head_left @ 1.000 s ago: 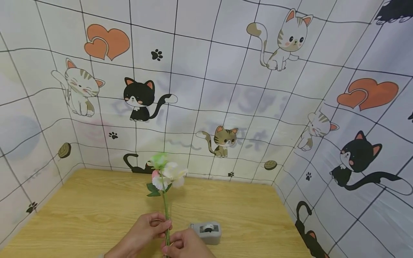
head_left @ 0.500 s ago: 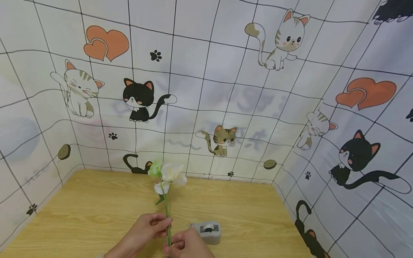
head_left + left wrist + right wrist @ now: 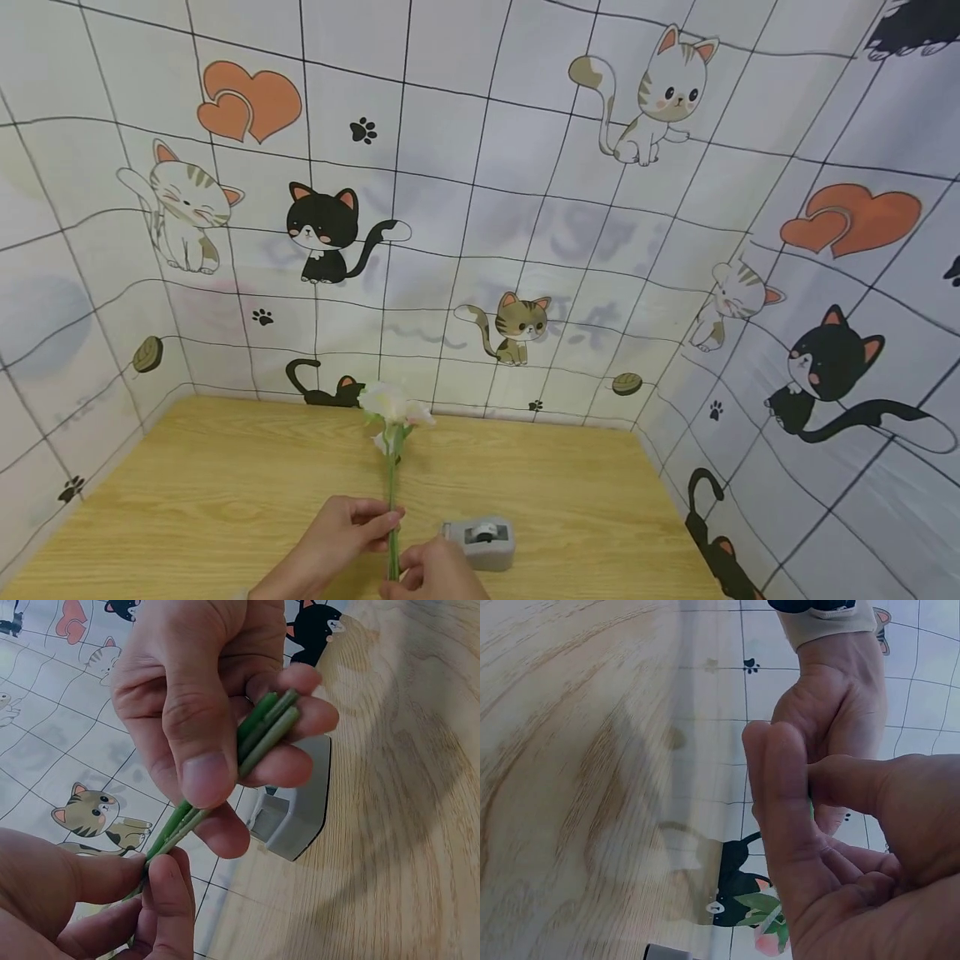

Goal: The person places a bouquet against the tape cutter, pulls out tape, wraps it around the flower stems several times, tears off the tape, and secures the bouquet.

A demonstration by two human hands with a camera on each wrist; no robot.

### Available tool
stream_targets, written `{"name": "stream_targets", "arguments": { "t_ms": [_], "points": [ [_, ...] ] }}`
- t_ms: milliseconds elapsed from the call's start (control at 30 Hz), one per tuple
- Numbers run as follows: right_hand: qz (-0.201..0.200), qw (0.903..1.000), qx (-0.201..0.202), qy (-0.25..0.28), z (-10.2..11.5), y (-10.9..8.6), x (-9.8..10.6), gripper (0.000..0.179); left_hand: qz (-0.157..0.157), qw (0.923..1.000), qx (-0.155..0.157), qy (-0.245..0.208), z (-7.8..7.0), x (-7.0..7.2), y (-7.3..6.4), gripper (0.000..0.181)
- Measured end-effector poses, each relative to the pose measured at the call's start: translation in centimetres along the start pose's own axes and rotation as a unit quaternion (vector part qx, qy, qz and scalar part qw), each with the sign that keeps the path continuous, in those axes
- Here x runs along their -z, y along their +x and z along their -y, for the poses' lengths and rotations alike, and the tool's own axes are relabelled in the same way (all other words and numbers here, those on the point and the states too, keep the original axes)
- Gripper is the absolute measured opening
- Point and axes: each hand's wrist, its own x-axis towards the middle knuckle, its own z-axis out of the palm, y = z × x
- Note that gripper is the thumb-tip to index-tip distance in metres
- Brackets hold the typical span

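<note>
Artificial flowers are held in a small bunch, white blooms (image 3: pixel 390 407) at the top and thin green stems (image 3: pixel 392 483) running down. My left hand (image 3: pixel 348 529) pinches the stems about midway between thumb and fingers. Lower down, my right hand (image 3: pixel 438 571) grips them near the bottom. In the left wrist view the cut stem ends (image 3: pixel 270 731) stick out between the thumb and fingers of my right hand (image 3: pixel 199 705), with my left hand (image 3: pixel 112 892) pinching farther along. A pink bloom with green leaves (image 3: pixel 769 922) shows in the right wrist view.
A grey tape dispenser (image 3: pixel 489 546) stands on the wooden table (image 3: pixel 570 500), just right of my right hand. Behind and at both sides rises a white sheet (image 3: pixel 450 208) with a grid and cat prints.
The bunch has turned in my fingers: the green bloom and pink bud seen earlier are now hidden behind white petals in the head view. Its stems stand more upright. Both hands stay nearly in place.
</note>
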Motion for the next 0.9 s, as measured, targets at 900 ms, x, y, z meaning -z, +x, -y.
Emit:
{"name": "stream_targets", "arguments": {
  "t_ms": [900],
  "points": [
    [0.092, 0.9878, 0.041, 0.119, -2.0, 0.2, 1.5, 0.024, 0.008, 0.9999, -0.012, -0.006, 0.6, 0.2, 0.8, 0.032]
  ]
}}
